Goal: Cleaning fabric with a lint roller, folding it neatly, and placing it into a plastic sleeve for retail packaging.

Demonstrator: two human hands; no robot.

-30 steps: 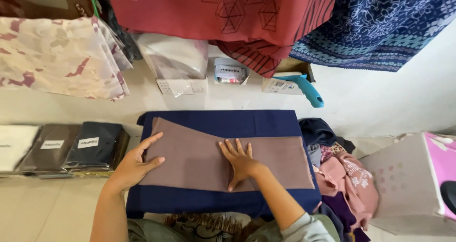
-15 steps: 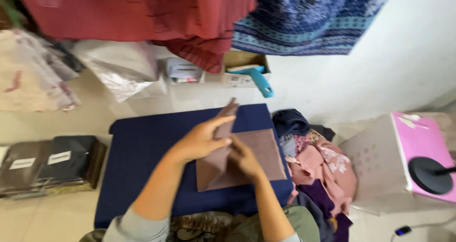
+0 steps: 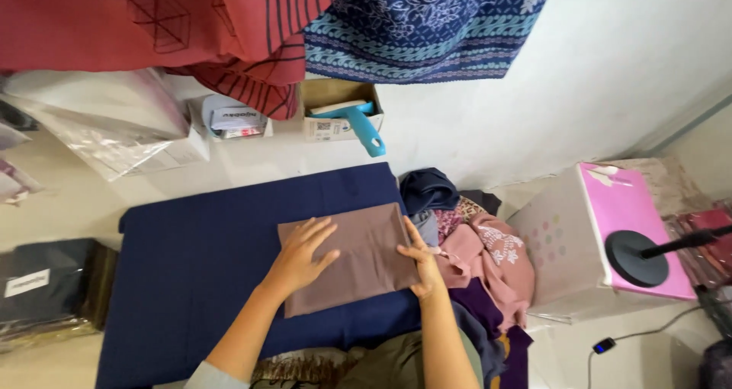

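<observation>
Lying flat on the navy mat (image 3: 198,259), toward its right edge: folded mauve cloth (image 3: 358,252), long axis running left to right, slightly tilted. Pressing down on its left half, left hand (image 3: 301,255), palm flat, fingers spread, gripping nothing. Resting at the cloth's right edge, right hand (image 3: 423,263), fingers extended, open, beside a heap of pink and purple garments (image 3: 480,259).

Support: pale floor (image 3: 488,141) | navy mat (image 3: 198,259) spread flat at centre | on mat: folded brown cloth (image 3: 358,263) toward its right edge | off mat's right edge: heap of mixed garments (image 3: 476,240), white-and-pink box (image 3: 587,236) | off left edge: dark packaged stacks (image 3: 46,286) | beyond far edge: small cardboard box (image 3: 335,110).
</observation>
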